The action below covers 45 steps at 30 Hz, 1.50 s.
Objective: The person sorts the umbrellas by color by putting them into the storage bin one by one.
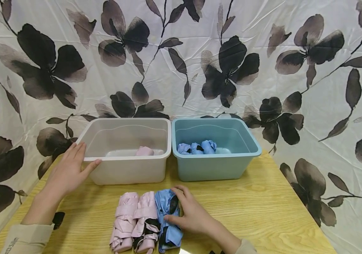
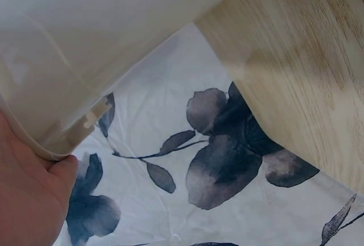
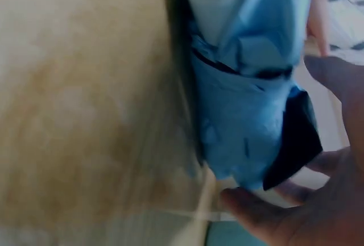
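Observation:
My left hand [image 1: 69, 173] rests with straight fingers on the front left corner of a white plastic bin [image 1: 130, 171]. In the left wrist view its thumb [image 2: 63, 169] lies against the bin's rim. On the table, a blue folded umbrella [image 1: 169, 222] lies beside two pink folded umbrellas, one in the middle [image 1: 146, 211] and one at the left [image 1: 125, 215]. My right hand [image 1: 193, 213] is at the blue umbrella's right side, thumb and fingers spread around its edge. In the right wrist view, a fingertip [image 3: 236, 197] is right at the umbrella's end.
A blue-green bin [image 1: 212, 167] stands right of the white one, with several blue rolled bundles [image 1: 196, 148] inside. One pink bundle [image 1: 145, 151] lies in the white bin. Behind the wooden table [image 1: 247, 211] hangs a floral cloth [image 1: 181, 63].

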Tool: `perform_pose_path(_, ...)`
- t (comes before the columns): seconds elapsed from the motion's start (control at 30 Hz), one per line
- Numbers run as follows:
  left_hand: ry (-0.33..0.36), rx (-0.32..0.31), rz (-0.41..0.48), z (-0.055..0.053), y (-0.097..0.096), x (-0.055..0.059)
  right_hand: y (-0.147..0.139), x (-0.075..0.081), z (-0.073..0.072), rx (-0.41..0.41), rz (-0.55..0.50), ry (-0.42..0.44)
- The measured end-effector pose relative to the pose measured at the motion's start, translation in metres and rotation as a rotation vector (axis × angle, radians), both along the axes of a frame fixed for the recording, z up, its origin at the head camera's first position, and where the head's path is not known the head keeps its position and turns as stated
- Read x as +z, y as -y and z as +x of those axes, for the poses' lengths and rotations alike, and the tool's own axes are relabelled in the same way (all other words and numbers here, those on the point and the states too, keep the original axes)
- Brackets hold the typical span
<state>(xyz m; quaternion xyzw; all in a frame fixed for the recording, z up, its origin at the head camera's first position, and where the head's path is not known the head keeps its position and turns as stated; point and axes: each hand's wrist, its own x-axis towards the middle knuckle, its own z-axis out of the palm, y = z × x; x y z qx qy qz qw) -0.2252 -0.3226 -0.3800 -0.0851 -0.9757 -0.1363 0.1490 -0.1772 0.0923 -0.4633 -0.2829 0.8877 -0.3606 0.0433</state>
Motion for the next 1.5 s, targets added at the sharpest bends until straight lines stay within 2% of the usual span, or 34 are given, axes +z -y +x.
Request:
perform_pose_path(0.2, -0.005, 0.001, -0.002, 0.0, 0.0, 0.0, 0.005, -0.001, 0.003, 0.007, 0.095, 0.041)
perform_pose_path(0.37, -0.012, -0.002, 0.0, 0.0, 0.0, 0.0, 0.009, 0.0, -0.003, -0.012, 0.148, 0.037)
perform_pose_path(0.47, -0.011, 0.0, 0.003, 0.0, 0.001, 0.0, 0.011, -0.001, -0.007, -0.015, 0.146, 0.071)
perform_pose_path(0.63, -0.005, -0.004, 0.009, 0.001, 0.0, 0.001, 0.012, -0.005, -0.01, -0.019, 0.015, 0.148)
perform_pose_path(0.83, -0.009, -0.005, 0.005, 0.002, -0.002, 0.002, 0.01, -0.01, -0.01, -0.039, -0.161, 0.182)
perform_pose_path(1.1, -0.018, -0.012, 0.006, 0.003, -0.002, 0.001, 0.006, -0.011, -0.004, -0.053, -0.263, 0.176)
perform_pose_path(1.3, -0.018, -0.014, 0.005, 0.002, -0.001, 0.001, -0.001, -0.011, 0.001, -0.041, -0.343, 0.115)
perform_pose_path(1.5, -0.009, -0.006, 0.001, 0.001, -0.001, 0.002, -0.008, -0.004, 0.007, -0.042, -0.424, 0.086)
